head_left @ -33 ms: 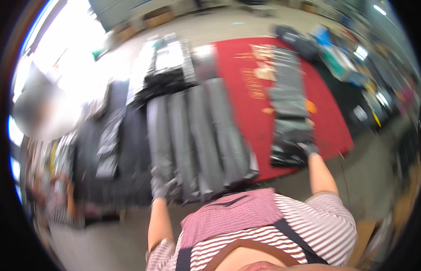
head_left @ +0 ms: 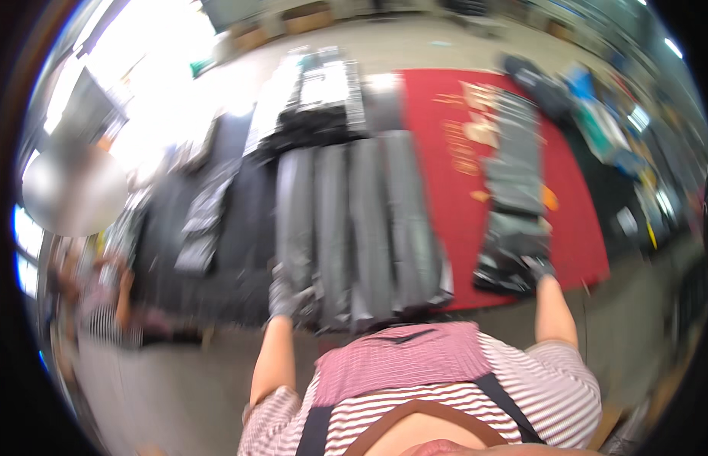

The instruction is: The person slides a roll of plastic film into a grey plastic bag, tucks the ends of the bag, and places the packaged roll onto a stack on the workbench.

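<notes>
Four long grey bundles, seemingly of plastic bags, lie side by side in front of me, their near ends close to the table's edge. My left hand (head_left: pixel 288 296), in a grey glove, closes around the near end of the leftmost bundle (head_left: pixel 296 216). To the right, a row of overlapping dark grey and black plastic bags (head_left: pixel 514 186) runs away from me. My right hand (head_left: pixel 541 268), also gloved, closes on the right edge of the nearest black bag (head_left: pixel 510 262); its lower fingers are hidden. Motion blur softens both hands.
A red mat (head_left: pixel 439 152) with yellow printing lies under the bag row. Shiny packs (head_left: pixel 323 83) are stacked beyond the bundles; smaller silvery packs (head_left: pixel 206 220) lie left on the dark table (head_left: pixel 251 251). A dark bag (head_left: pixel 538 85) sits at the far right. Another person (head_left: pixel 103 308) is at the left.
The whole view has shifted, so the table and its contents appear farther right. Both hands stay at the same bundle and bag.
</notes>
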Motion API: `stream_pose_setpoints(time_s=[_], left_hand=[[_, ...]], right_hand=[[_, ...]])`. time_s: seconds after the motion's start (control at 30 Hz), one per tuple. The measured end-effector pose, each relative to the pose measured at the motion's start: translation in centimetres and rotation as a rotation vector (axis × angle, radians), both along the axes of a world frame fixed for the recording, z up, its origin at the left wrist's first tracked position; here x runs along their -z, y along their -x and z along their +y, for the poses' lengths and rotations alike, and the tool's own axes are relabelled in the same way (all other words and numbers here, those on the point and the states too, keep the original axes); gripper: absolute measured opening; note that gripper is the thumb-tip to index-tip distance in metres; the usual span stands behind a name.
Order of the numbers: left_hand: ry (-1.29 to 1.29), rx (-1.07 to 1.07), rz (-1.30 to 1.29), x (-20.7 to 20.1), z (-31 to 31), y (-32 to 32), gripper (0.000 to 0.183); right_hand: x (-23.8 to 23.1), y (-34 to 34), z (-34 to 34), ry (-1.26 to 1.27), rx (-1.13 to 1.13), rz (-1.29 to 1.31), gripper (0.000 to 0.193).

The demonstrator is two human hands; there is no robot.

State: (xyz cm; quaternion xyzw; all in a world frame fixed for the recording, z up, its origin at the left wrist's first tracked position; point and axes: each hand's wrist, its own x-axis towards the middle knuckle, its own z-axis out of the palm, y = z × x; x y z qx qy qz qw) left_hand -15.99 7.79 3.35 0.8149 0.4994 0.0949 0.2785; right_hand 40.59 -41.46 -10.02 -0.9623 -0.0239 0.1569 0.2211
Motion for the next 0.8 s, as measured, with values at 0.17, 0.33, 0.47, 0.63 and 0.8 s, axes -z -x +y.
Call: stream_pose_setpoints(time_s=[0.17, 0.33, 0.47, 0.63, 0.8], left_hand=[[0.095, -0.104, 0.264, 0.7, 0.4, 0.2, 0.121], [0.121, -0.152, 0.302, 0.3, -0.4, 0.3, 0.118], [0.094, -0.113, 0.299, 0.8, 0.9, -1.8, 0.12], [0.111, -0.107, 0.3, 0.5, 0.4, -0.3, 0.123], [0.083, -0.032, 0.13, 2.3, 1.0, 2.6, 0.123]], right_hand=[[0.5, 1.4, -3.7, -0.491, 0.267, 0.504, 0.047], [-0.9, 0.2, -1.5, -0.725, 0.362, 0.735, 0.036], [-5.2, -9.6, 1.5, -1.013, 0.286, 0.296, 0.033], [-18.1, -20.3, 10.3, -1.327, 0.442, -0.207, 0.029], [-19.1, -19.5, 13.2, -1.392, -0.279, 0.149, 0.024]])
